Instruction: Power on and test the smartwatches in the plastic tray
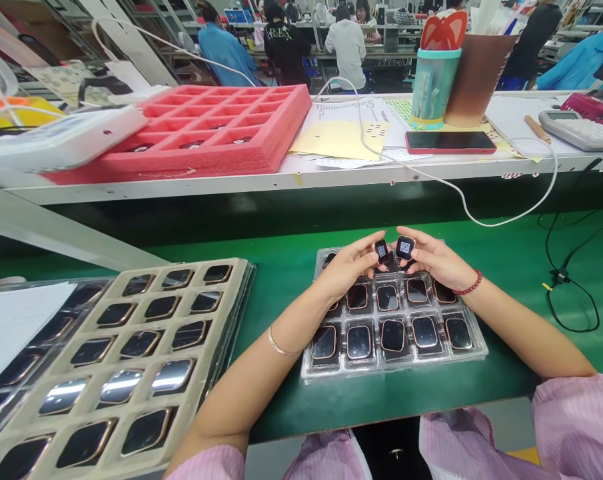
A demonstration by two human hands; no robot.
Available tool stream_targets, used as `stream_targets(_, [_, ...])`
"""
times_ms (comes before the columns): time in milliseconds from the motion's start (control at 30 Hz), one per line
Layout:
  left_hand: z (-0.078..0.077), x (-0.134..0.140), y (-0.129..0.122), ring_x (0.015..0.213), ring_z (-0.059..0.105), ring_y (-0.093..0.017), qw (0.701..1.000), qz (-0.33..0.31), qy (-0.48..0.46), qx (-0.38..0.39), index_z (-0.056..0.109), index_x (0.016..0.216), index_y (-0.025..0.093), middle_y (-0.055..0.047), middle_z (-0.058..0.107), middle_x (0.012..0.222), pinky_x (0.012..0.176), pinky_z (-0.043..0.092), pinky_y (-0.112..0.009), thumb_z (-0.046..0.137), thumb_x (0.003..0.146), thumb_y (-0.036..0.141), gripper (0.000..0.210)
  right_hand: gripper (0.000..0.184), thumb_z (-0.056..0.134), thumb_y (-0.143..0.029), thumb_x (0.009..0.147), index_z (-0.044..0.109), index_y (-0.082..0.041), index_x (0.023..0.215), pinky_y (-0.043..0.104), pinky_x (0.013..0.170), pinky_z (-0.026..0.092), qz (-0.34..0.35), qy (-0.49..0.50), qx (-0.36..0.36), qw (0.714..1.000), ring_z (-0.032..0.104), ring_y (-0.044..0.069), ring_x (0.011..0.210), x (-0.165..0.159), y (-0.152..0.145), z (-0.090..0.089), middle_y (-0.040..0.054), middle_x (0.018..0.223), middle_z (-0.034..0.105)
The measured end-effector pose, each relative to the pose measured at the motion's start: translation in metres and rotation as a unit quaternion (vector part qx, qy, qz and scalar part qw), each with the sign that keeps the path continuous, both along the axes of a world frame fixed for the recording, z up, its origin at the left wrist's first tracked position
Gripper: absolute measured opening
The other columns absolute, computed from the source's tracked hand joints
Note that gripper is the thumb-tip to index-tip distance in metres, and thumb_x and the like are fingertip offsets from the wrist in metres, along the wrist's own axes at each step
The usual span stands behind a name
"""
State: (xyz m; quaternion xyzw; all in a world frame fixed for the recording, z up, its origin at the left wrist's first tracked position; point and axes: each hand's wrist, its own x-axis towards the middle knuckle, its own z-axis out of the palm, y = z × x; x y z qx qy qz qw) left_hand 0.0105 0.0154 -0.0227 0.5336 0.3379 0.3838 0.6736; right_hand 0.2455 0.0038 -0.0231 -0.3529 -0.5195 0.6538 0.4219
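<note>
My left hand (354,265) is closed on a small square smartwatch (382,251) whose lit screen shows a code pattern. A second smartwatch (405,247), with a similar lit code, is pinched in my right hand (438,262). The two watches are held side by side, apart, over the far part of a clear plastic tray (394,370). In that tray sit rows of dark-screened watches (393,335) with gold-coloured rims. My hands and wrists hide some of its far compartments.
At the left, a cream foam tray (181,387) holds more dark watches beside a white sheet (26,327). On the shelf stand a red foam tray (281,147), a phone (451,142), cups and a calculator (581,130). A white cable (461,193) droops off the shelf edge.
</note>
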Motion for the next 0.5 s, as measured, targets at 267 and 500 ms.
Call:
stream_targets(267, [0.011, 0.000, -0.006, 0.061, 0.062, -0.010, 0.998, -0.029, 0.044, 0.018, 0.052, 0.141, 0.016, -0.001, 0.063, 0.081, 0.051, 0.039, -0.021, 0.077, 0.081, 0.038, 0.069, 0.048, 0.083, -0.034, 0.080, 0.067, -0.022, 0.124, 0.022, 0.057, 0.054, 0.012, -0.048, 0.052, 0.997, 0.057, 0.010, 0.069, 0.002, 0.001, -0.006, 0.0047, 0.103, 0.068])
stream_targets(500, [0.007, 0.001, -0.004, 0.058, 0.059, -0.009, 0.999, -0.035, 0.035, 0.010, 0.053, 0.134, 0.016, -0.002, 0.064, 0.087, 0.051, 0.037, -0.022, 0.078, 0.079, 0.040, 0.065, 0.049, 0.080, -0.039, 0.082, 0.065, -0.023, 0.126, 0.021, 0.056, 0.052, 0.022, -0.068, 0.068, 0.995, 0.054, 0.011, 0.069, 0.002, 0.000, -0.005, 0.0028, 0.096, 0.063])
